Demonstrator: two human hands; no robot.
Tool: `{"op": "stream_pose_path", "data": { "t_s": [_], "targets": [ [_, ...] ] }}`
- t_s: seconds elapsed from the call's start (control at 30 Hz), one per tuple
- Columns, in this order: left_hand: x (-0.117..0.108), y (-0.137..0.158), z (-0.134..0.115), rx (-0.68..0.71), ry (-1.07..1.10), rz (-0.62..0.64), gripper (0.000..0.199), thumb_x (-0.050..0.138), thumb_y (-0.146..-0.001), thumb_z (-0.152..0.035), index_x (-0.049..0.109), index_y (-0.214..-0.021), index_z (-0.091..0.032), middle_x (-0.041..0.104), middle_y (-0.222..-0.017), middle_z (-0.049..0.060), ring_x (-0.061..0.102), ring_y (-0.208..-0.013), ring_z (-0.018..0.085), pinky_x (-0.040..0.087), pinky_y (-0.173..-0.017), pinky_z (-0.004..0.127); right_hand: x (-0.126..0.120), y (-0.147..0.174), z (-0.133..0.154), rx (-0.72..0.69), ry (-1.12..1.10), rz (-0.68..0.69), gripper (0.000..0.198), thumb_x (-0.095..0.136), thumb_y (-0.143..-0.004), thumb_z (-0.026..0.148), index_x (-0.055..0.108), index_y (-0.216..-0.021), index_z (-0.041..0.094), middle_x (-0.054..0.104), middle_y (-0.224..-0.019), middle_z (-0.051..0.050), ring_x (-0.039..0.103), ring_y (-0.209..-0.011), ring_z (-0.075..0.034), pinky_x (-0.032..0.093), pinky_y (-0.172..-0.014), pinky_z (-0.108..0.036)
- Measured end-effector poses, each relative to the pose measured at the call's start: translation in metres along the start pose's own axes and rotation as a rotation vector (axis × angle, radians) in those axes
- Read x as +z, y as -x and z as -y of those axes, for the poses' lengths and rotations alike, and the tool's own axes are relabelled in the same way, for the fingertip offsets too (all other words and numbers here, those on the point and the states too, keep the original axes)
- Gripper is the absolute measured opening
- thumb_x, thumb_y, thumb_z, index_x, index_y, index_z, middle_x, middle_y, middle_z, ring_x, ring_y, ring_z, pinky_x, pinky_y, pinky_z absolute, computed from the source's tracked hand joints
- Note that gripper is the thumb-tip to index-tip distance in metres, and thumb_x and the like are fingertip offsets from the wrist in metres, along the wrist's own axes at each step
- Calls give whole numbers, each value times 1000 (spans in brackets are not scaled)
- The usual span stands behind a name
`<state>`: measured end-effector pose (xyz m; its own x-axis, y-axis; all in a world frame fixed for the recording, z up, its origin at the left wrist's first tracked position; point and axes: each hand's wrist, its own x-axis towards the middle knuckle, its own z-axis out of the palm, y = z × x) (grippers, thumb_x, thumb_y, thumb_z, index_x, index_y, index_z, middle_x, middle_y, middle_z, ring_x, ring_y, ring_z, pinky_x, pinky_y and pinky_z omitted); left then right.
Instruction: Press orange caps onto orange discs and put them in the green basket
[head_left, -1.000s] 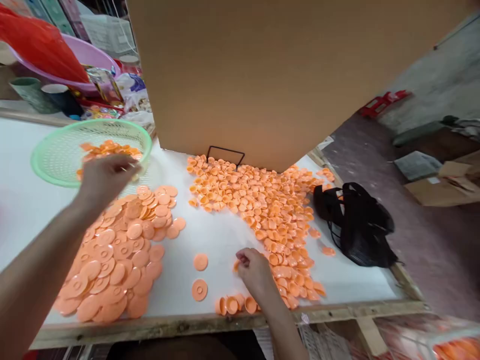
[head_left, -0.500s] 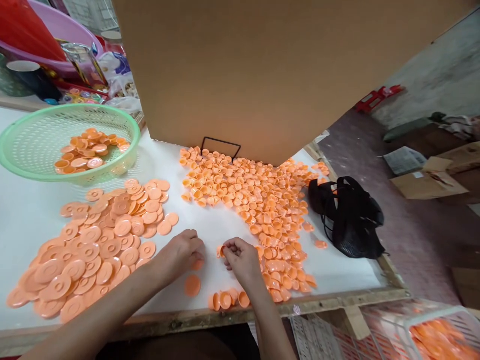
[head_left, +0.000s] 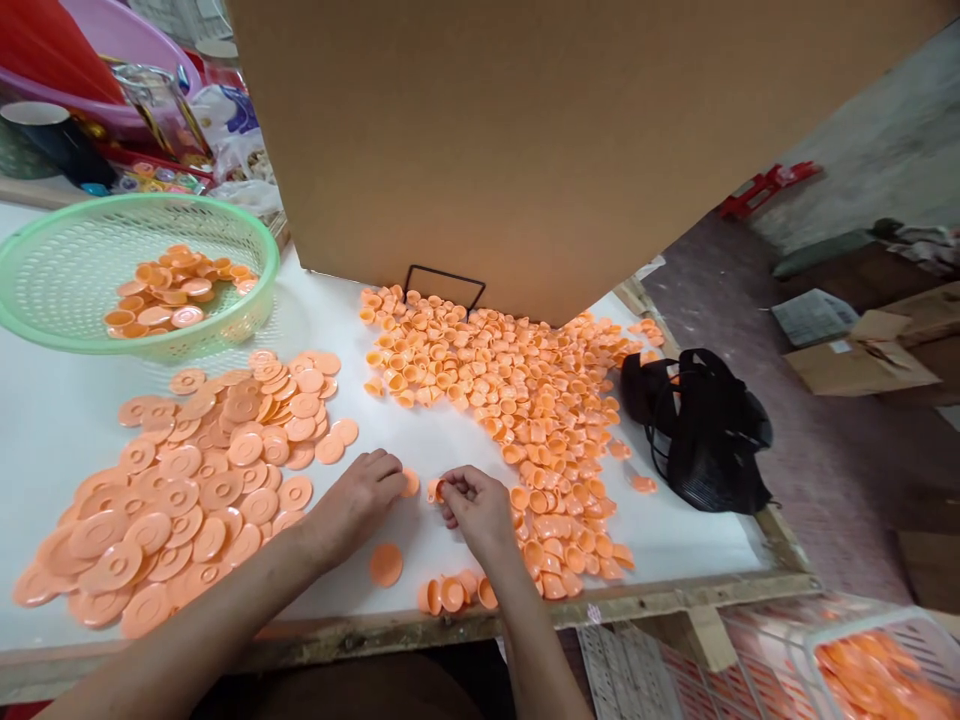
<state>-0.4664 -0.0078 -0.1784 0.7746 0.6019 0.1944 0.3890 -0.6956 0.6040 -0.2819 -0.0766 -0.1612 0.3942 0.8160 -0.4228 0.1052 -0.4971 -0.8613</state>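
Between the fingertips of my left hand (head_left: 367, 497) is a small orange saucer (head_left: 410, 482), its near side covered by the fingers. My right hand (head_left: 478, 508) pinches a little orange toy cup (head_left: 434, 491), a short gap to the right of the saucer. A single loose saucer (head_left: 386, 565) lies on the white table below my left hand. To the left spreads a heap of saucers (head_left: 202, 480). A pile of cups (head_left: 510, 380) covers the table beyond and right of my right hand. Several cups (head_left: 452, 594) sit in a row by the front edge.
A green mesh basket (head_left: 262, 290) with orange pieces stands at the back left. A large cardboard sheet (head_left: 465, 150) rises behind the cups, with a black wire stand (head_left: 446, 275) before it. A black bag (head_left: 697, 440) lies at the right edge. A crate (head_left: 814, 650) is below, right.
My left hand has lifted slightly, and the saucer in its fingers has come up and right, near the cup. My right hand has shifted up a little with the cup.
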Motion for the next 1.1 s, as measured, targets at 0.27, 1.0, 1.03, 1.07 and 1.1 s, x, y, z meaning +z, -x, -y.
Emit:
{"op": "stream_pose_path", "data": {
  "t_s": [0.27, 1.0, 1.03, 1.07, 1.1],
  "targets": [
    [9, 3, 10, -191, 36, -87, 10, 62, -85, -19, 66, -93, -20, 60, -88, 5, 55, -81, 17, 43, -70, 28, 19, -9, 4, 29, 94, 42, 8, 56, -68, 26, 59, -69, 19, 56, -50, 4, 52, -40, -12, 42, -35, -19],
    [11, -27, -8, -746, 622, -20, 9, 51, -69, -19, 56, -62, -17, 55, -49, -5, 52, -46, 11, 35, -46, 20, 43, -14, 6, -213, 395, 2, 14, 52, -75, 17, 49, -63, 22, 56, -57, 3, 54, -55, -14, 38, -52, -23],
    [12, -27, -11, -748, 607, -18, 9, 51, -68, -18, 56, -62, -17, 53, -46, -6, 51, -43, 10, 34, -44, 20, 43, -15, 6, -188, 356, 15, 13, 52, -76, 18, 50, -63, 22, 56, -56, 3, 55, -55, -15, 38, -52, -23],
    [12, -28, -13, -743, 576, -28, 9, 51, -67, -16, 56, -60, -17, 52, -44, -6, 50, -42, 10, 34, -43, 20, 41, -14, 6, -158, 315, 46, 13, 52, -77, 20, 52, -64, 22, 56, -55, 3, 56, -54, -15, 39, -51, -23],
    [10, -29, -14, -730, 540, -47, 9, 51, -65, -14, 57, -59, -17, 52, -44, -6, 50, -42, 10, 34, -43, 19, 38, -12, 8, -134, 275, 83, 12, 52, -78, 23, 54, -66, 22, 57, -56, 2, 56, -53, -16, 40, -50, -24]
  ]
}}
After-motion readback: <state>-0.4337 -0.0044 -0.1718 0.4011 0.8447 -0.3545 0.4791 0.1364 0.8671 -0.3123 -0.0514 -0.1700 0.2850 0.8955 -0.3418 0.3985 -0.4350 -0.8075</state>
